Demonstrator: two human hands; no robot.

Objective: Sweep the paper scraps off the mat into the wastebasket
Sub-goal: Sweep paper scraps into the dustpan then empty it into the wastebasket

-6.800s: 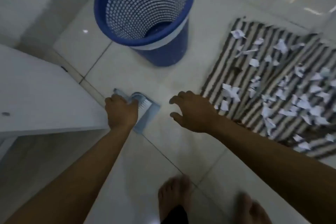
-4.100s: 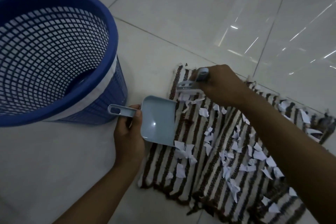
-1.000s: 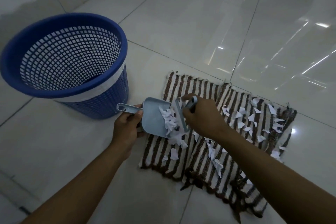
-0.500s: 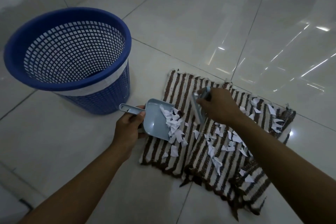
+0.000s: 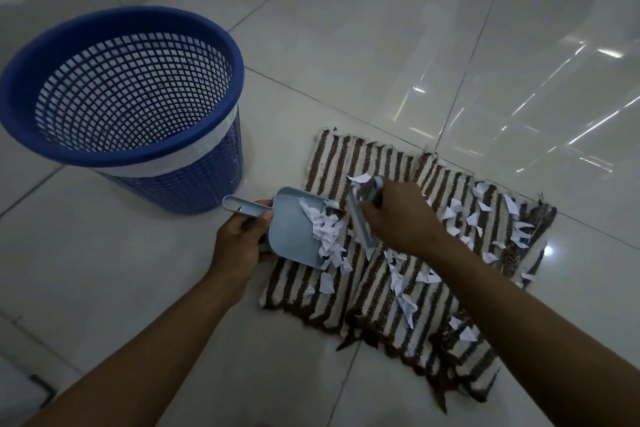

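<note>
1. Gripping the handle of the pale blue dustpan with the left hand, fingers curled round it, at the left edge of the striped mat in the middle of the frame.
2. Clamping the right hand on the small brush, fingers wrapped round its handle, bristles down on the mat just right of the pan's mouth.
3. Drawing paper scraps leftward into the pan, with a heap lying along the lip and a few spilling onto the mat just beside it.
4. Leaving many more scraps scattered across the right half and lower middle of the mat, well apart from the pan.
5. Judging the best way on: pressing the pan's lip flat against the weave and sweeping toward it in short, light strokes, without flicking the light paper over the sides.
6. Tilting the pan back before lifting, by the same judgement, then carrying it level to the blue wastebasket standing on the tiled floor at the upper left, near the pan's handle, and tipping well inside the rim.
7. Minding the mat's loose fringe and folds at the lower right, likely to snag bristles and hide scraps.
</note>
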